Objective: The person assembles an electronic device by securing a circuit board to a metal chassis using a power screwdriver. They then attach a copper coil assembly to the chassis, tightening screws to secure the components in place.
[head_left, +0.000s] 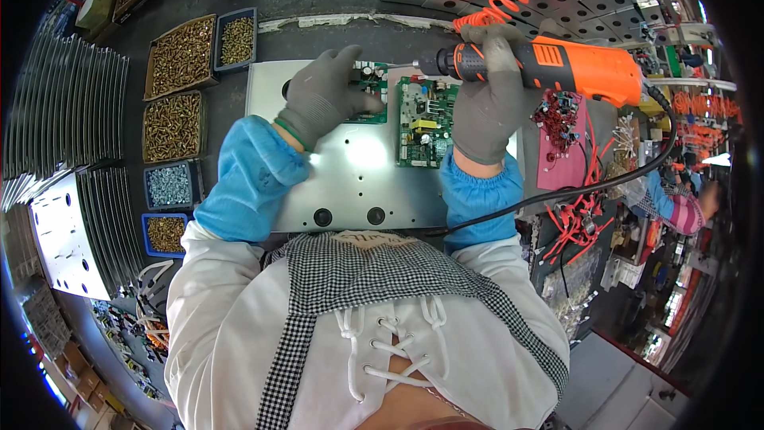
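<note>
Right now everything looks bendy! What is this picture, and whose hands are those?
There's no robot here, just a person. A camera on their head looks down, and its very wide lens bends straight edges. The hands wear grey gloves. The right hand holds an orange and black power screwdriver, its thin tip pointing left. The left hand reaches over the left green board; I can't tell whether it grips anything. Another green board sits beside it, above a silver plate. Small gold metal parts fill boxes on the left.
</note>
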Available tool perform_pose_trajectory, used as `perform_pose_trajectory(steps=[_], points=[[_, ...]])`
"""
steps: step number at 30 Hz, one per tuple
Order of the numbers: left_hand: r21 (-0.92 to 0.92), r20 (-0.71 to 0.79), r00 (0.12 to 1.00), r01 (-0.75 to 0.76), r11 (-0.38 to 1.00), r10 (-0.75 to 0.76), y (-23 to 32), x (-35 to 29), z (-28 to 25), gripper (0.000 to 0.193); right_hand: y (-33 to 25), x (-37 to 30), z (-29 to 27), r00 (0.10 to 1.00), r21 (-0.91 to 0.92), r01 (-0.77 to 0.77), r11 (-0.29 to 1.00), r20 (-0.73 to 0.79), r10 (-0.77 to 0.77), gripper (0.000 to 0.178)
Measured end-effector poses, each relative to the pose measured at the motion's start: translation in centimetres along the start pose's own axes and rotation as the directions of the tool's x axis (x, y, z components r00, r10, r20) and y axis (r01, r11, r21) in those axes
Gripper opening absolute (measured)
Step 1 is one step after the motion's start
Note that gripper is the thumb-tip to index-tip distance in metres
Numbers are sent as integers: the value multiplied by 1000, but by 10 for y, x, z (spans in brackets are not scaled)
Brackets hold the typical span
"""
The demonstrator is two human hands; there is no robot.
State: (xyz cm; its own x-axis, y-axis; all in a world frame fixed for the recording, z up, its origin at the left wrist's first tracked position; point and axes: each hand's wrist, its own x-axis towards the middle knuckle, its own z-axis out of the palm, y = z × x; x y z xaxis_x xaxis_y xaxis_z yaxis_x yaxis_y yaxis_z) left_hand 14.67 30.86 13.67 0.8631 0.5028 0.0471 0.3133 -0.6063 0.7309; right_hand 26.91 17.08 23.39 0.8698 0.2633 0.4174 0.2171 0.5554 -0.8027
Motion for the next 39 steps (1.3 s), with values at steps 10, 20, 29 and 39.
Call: perform_pose_trajectory(steps=[10, 20, 29, 39], points=[[248, 267, 955, 59, 967, -127, 3, -4, -23, 119, 35, 3, -7, 993, -163, 61, 985, 111, -44, 13], [-434, 210, 968, -35, 900, 139, -22, -11, 3, 109, 24, 11, 1, 922, -327, -172, 929, 279, 269, 35], [-151, 121, 960, -235, 960, 253, -40, -4, 15, 98, 5, 24, 8, 938, -273, 4, 962, 334, 91, 54], [-831, 506, 820, 382, -404, -267, -39, -59, -7, 32, -76, -13, 11, 926, -36, -252, 967, 280, 252, 20]])
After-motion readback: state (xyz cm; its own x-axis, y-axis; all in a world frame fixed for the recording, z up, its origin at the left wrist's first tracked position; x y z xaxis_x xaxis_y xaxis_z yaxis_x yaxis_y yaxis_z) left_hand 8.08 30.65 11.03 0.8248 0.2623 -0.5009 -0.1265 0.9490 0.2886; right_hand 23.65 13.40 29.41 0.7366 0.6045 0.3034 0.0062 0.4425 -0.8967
